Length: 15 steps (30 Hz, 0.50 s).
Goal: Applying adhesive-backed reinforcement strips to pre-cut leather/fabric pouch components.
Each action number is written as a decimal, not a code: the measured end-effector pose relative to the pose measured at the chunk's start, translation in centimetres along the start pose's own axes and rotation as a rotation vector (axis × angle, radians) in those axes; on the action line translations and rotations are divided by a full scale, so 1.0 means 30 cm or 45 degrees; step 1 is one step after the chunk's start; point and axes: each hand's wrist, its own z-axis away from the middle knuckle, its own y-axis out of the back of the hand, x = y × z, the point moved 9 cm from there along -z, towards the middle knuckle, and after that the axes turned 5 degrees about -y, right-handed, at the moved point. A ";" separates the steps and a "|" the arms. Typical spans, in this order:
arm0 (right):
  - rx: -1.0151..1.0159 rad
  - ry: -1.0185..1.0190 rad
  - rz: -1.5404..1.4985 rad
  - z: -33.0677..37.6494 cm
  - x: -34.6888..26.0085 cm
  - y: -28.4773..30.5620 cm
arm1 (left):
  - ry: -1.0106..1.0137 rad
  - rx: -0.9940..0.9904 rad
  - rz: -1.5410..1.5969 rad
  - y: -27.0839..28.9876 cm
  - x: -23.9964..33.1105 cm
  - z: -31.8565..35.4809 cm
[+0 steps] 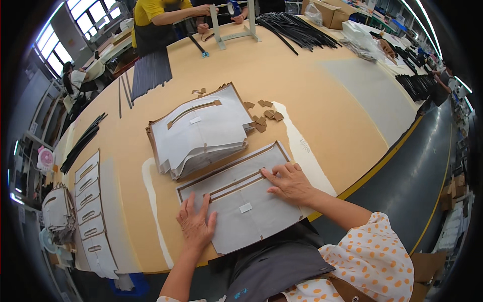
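Observation:
A light grey fabric panel with brown edging lies flat in front of me at the table's near edge. Two brown strips run across it around a long slot, and a small white label sits below them. My left hand lies with fingers spread on the panel's left part, a fingertip at the strips' left end. My right hand rests on the right part, its index fingertip touching the strips' right end. Neither hand grips anything. Just beyond lies a stack of similar grey panels.
Small brown squares lie scattered right of the stack. Black strips and grey strips lie farther back. A row of slotted panels is at left. Across the table, a person in yellow works beside a metal frame.

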 end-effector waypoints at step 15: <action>0.047 -0.010 0.006 0.012 0.006 -0.014 | -0.056 0.059 -0.042 0.008 0.015 0.010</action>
